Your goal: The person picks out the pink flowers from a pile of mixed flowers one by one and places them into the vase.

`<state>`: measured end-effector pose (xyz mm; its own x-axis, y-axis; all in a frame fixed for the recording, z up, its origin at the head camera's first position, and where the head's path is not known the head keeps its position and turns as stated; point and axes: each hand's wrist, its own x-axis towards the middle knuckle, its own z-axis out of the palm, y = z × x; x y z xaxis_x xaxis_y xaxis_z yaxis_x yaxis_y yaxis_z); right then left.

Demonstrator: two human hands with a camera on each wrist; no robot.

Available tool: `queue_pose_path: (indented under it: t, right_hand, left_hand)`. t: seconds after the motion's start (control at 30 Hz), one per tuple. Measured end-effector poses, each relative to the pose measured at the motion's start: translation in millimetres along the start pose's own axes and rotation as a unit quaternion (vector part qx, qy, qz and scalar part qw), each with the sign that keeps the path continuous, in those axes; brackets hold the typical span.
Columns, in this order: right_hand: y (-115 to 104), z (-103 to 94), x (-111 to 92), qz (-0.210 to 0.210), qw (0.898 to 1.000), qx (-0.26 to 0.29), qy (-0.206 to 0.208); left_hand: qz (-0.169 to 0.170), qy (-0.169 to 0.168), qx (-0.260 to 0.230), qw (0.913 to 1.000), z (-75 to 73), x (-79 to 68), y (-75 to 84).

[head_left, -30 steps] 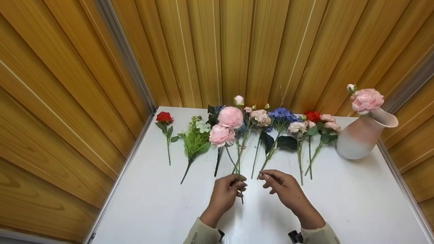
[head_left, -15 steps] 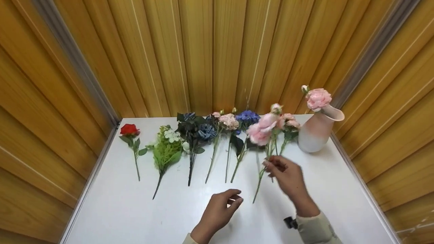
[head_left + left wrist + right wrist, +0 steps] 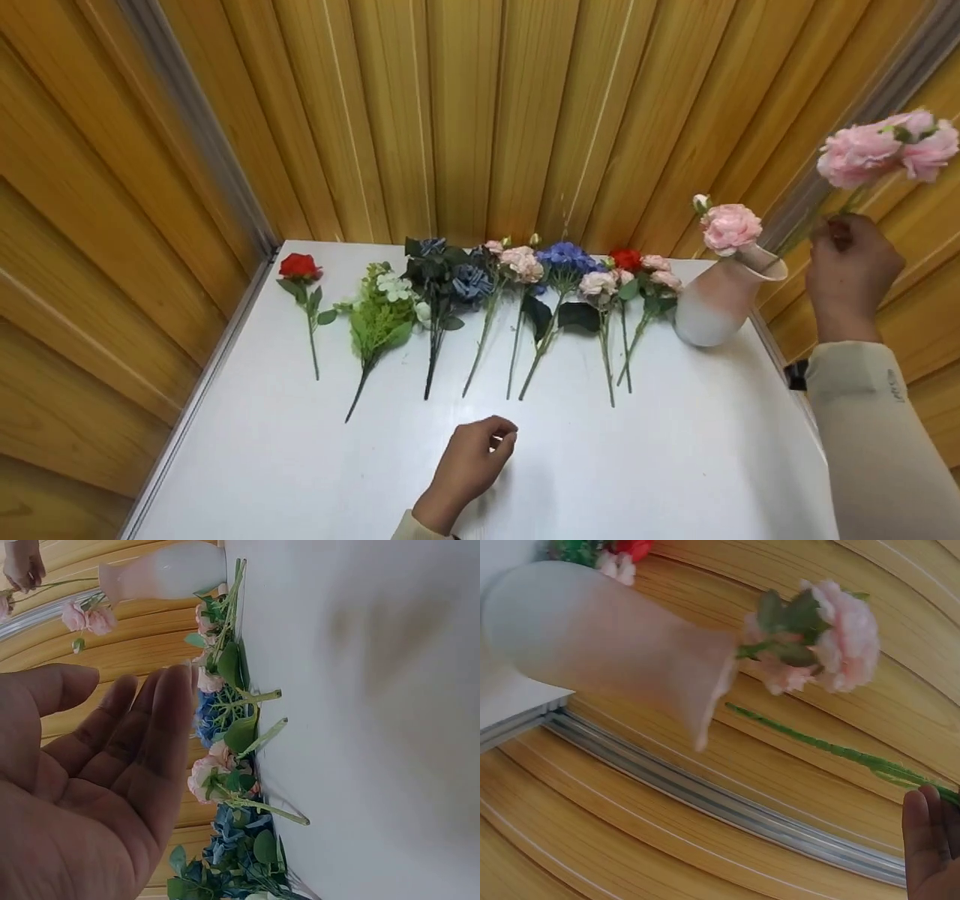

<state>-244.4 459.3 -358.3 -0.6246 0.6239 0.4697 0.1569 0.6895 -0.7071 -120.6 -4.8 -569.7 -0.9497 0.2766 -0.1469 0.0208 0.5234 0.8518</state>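
Note:
My right hand (image 3: pixel 855 274) pinches the green stem of a pink peony (image 3: pixel 862 154), raised at the far right. In the right wrist view the stem (image 3: pixel 817 742) points toward the mouth of a pink-and-white vase (image 3: pixel 622 637), its tip just apart from the rim. The vase (image 3: pixel 716 304) stands at the table's back right with another pink peony (image 3: pixel 731 229) in it. My left hand (image 3: pixel 469 461) hovers over the table's front middle, holding nothing. Its fingers (image 3: pixel 161 735) are loosely bent in the left wrist view.
Along the back of the white table (image 3: pixel 405 465) lie a red rose (image 3: pixel 300 266), a green spray (image 3: pixel 379 322), dark blue flowers (image 3: pixel 472 283), pale pink flowers (image 3: pixel 521 264), a blue hydrangea (image 3: pixel 566 257) and another red rose (image 3: pixel 626 259). Wood-panelled walls (image 3: pixel 465 120) enclose the table.
The pink peony passed from my left hand to my right, which carried it rightward and up beside the vase. My left hand let go and stays near the table's front.

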Motion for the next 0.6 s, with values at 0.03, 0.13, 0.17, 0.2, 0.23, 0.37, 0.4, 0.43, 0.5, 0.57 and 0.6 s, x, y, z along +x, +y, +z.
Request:
queue_pose_path:
  t: [0.03, 0.13, 0.17, 0.2, 0.23, 0.37, 0.4, 0.43, 0.5, 0.57, 0.6]
  right_hand:
    - [6.0, 8.5, -2.0, 0.002, 1.000, -0.011, -0.020]
    - [27.1, 26.2, -10.1, 0.014, 0.997, -0.045, -0.068]
    - [35.3, 27.8, -11.7, 0.021, 0.995, -0.052, -0.077]
    - [42.7, 29.6, -12.9, 0.024, 0.995, -0.059, -0.083]
    - [48.5, 30.8, -13.3, 0.030, 0.993, -0.064, -0.092]
    - [57.2, 36.5, -17.9, 0.066, 0.986, -0.081, -0.127]
    - [58.2, 39.2, -22.1, 0.069, 0.987, -0.081, -0.124]
    - [59.1, 42.7, -28.9, 0.072, 0.987, -0.078, -0.118]
    - [63.5, 52.2, -51.6, 0.058, 0.991, -0.063, -0.099]
    - [69.6, 64.4, -83.4, 0.029, 0.995, -0.041, -0.091]
    - [72.0, 71.8, -102.3, 0.011, 0.995, -0.032, -0.091]
  left_hand:
    - [-0.002, 0.004, 0.002, 1.0000, -2.1, -1.0, -1.9]
    - [-0.001, 0.014, 0.014, 0.9998, -7.3, -2.1, -6.0]
    - [-0.001, 0.014, 0.020, 0.9997, -8.0, -0.4, -6.0]
    - [-0.002, 0.017, 0.026, 0.9995, -8.9, 0.9, -6.1]
    - [-0.003, 0.021, 0.032, 0.9993, -9.6, 2.0, -6.5]
    - [-0.010, 0.044, 0.041, 0.9981, -13.3, 6.0, -9.6]
    - [-0.008, 0.053, 0.040, 0.9978, -15.0, 7.3, -10.5]
    - [-0.007, 0.062, 0.040, 0.9973, -16.8, 8.5, -12.0]
    - [-0.007, 0.083, 0.043, 0.9956, -20.9, 13.5, -17.0]
    - [-0.008, 0.109, 0.052, 0.9927, -26.9, 23.9, -22.7]
    - [-0.012, 0.122, 0.059, 0.9907, -30.2, 31.7, -25.7]
